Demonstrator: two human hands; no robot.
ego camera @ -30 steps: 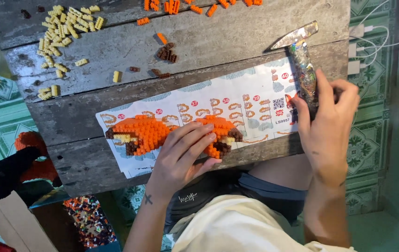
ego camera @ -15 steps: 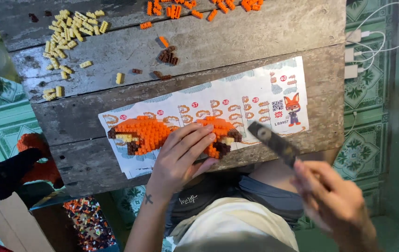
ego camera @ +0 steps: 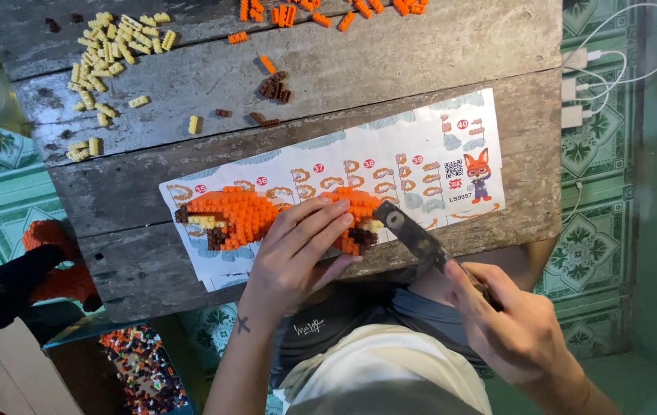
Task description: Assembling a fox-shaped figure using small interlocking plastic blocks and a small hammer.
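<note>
Centrally, the orange brick model (ego camera: pixel 259 215) lies on the instruction sheet (ego camera: pixel 421 165) at the counter (ego camera: pixel 328 142) edge, left hand (ego camera: pixel 298 253) spread flat over it; right hand (ego camera: pixel 509 327) closed on a dark flat tool (ego camera: pixel 413 234). Light, rigid, likely fragile at seams; best held by broad faces.

White printed instruction sheet (ego camera: pixel 421 157) flat on wooden table (ego camera: pixel 421 54), orange diagrams.

A weathered grey wooden plank table (ego camera: pixel 436 54) fills the upper view, its boards cracked and stained. Beneath and around the table lies a green and white patterned tile floor (ego camera: pixel 590 253). Right of the table, white chargers and cables (ego camera: pixel 574 88) rest on the floor. Soft, even daylight.
</note>
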